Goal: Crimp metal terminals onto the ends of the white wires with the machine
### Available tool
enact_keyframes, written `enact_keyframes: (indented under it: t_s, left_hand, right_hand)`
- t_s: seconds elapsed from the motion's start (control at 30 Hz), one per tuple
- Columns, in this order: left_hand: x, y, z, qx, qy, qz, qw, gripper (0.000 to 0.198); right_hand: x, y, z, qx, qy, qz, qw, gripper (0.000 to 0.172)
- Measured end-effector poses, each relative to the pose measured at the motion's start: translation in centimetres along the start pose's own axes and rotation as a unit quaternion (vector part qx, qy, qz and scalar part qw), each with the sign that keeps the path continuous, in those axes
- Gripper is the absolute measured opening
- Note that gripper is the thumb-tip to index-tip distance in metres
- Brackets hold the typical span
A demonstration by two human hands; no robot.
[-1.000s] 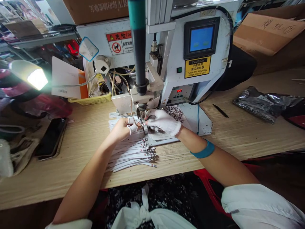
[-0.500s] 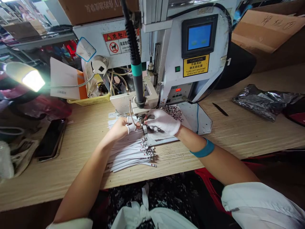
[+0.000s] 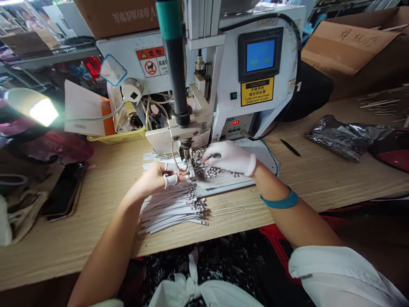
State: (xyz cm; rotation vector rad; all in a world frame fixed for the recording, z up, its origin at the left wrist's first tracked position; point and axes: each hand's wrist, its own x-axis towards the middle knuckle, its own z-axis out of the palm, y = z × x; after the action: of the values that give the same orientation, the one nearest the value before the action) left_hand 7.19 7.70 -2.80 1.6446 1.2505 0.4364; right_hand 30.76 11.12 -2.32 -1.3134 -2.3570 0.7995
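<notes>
Strips [image 3: 169, 213], thin and white, are laid in a loose bundle on the near part of the desk [image 3: 243, 213], left of centre, their tipped ends turned right. Small parts [image 3: 209, 171] are heaped to the far right of them, beside the machine's tip [image 3: 185, 153].

The left hand [image 3: 153, 179], with white covers on some fingers, is brought up to the tip from the left; its fingers are bent together, but whether a strip is pinched there cannot be told. The gloved right hand [image 3: 228, 157] is held over the heap, thumb and fingers curled inward; whether a part is gripped is hidden.

The strips are judged light, flexible and easily kinked, best held flat close behind the tipped end. The parts are judged hard, nearly weightless and easily dropped, best picked by their edges with the fingertips.

On the machine [image 3: 220, 115], "CAUTION" and "TURN OFF MACHINE WHEN NOT IN USE" are printed, with Chinese lines between, on a yellow label [image 3: 257, 91]. On the red-and-white label [image 3: 151, 62], partly covered, "HIGH" can be read. "385" is apparently shown on the red display [image 3: 235, 122]. Handwritten characters are borne by the far-right cardboard box [image 3: 348, 47].
</notes>
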Motion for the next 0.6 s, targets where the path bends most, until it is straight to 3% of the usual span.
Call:
enact_keyframes:
  t_s: [0.1, 0.27, 0.37, 0.47, 0.53, 0.6]
  left_hand:
    - [-0.8, 0.2, -0.3, 0.062, -0.054, -0.005, 0.997, 0.03]
    - [-0.2, -0.6, 0.6, 0.226, 0.065, 0.014, 0.972, 0.026]
    - [0.3, -1.4, 1.3, 0.282, 0.09, 0.034, 0.954, 0.017]
    - [0.4, -1.5, 1.4, 0.276, 0.088, 0.042, 0.956, 0.015]
    - [0.3, -1.3, 1.2, 0.249, 0.075, 0.03, 0.965, 0.015]
    - [0.3, -1.0, 0.9, 0.212, 0.064, 0.022, 0.975, 0.018]
  right_hand:
    - [-0.1, 0.1, 0.3, -0.071, -0.045, -0.015, 0.996, 0.019]
    - [0.2, -0.7, 1.8, -0.222, -0.035, 0.032, 0.974, 0.021]
    - [0.2, -0.9, 2.1, -0.22, -0.029, 0.045, 0.974, 0.019]
    - [0.1, -0.9, 2.1, -0.126, 0.004, 0.043, 0.991, 0.012]
    - [0.1, -1.0, 2.2, 0.041, 0.017, 0.085, 0.995, 0.01]
    - [0.2, -1.1, 2.6, 0.267, 0.011, 0.132, 0.954, 0.013]
